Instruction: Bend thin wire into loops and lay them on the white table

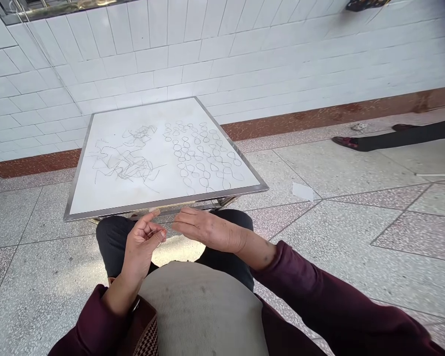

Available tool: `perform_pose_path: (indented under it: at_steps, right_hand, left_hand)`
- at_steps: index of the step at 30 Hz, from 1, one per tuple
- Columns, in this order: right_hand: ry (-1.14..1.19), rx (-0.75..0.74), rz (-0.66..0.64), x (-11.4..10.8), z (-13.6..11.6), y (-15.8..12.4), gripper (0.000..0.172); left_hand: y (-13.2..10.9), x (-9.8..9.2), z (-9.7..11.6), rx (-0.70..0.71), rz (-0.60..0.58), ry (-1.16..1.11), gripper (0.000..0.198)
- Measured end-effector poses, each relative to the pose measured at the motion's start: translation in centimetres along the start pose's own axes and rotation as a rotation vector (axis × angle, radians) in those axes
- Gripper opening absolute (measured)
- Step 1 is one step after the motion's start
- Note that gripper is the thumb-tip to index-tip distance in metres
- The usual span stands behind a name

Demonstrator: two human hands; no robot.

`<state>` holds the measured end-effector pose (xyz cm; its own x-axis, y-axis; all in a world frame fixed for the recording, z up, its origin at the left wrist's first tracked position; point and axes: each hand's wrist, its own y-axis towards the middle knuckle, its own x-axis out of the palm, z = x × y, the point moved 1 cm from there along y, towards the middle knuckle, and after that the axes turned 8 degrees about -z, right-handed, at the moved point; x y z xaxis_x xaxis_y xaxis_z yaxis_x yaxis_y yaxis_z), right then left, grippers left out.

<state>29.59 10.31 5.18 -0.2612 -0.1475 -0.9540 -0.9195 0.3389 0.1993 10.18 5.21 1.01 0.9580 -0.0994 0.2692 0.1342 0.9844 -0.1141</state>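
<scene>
Above my lap, just before the table's near edge, my left hand (139, 247) pinches a thin wire (154, 231) between thumb and forefinger. The wire curves inside the fingers; its full shape is too fine to follow. Close beside it on the right, my right hand (211, 230) has its fingers pressed together and pointing left. Anything in those fingertips is hidden. On the white table (77, 200) a loose tangle of thin dark wires (131, 168) lies at the left. At the right, rows of wires bent into twisted loops (203, 148) lie spread out.
A metal frame edges the table, which stands near a white tiled wall (185, 54). To the right, a person's leg and dark red shoe (345, 143) stretch across the speckled floor (333, 232). A white piece of paper (302, 191) lies on that floor.
</scene>
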Motion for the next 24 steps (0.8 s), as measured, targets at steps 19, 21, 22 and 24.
perform_pose_path:
  at_steps: [19,21,22,24]
  right_hand:
    - [0.924,0.547,0.375,4.2,0.6,0.4,0.018]
    - [0.937,0.562,0.397,4.4,0.4,0.8,0.015]
    - [0.92,0.565,0.421,4.5,0.3,0.9,0.015]
    - [0.886,0.57,0.478,4.4,0.2,1.0,0.017]
  left_hand:
    - [-0.3,-0.1,-0.2,-0.023,0.006,0.009,0.048]
    - [-0.3,-0.1,-0.4,-0.032,-0.001,-0.015,0.048]
    - [-0.3,-0.1,-0.5,-0.036,-0.008,-0.027,0.048]
    - [-0.4,-0.2,-0.7,-0.032,-0.034,-0.042,0.049]
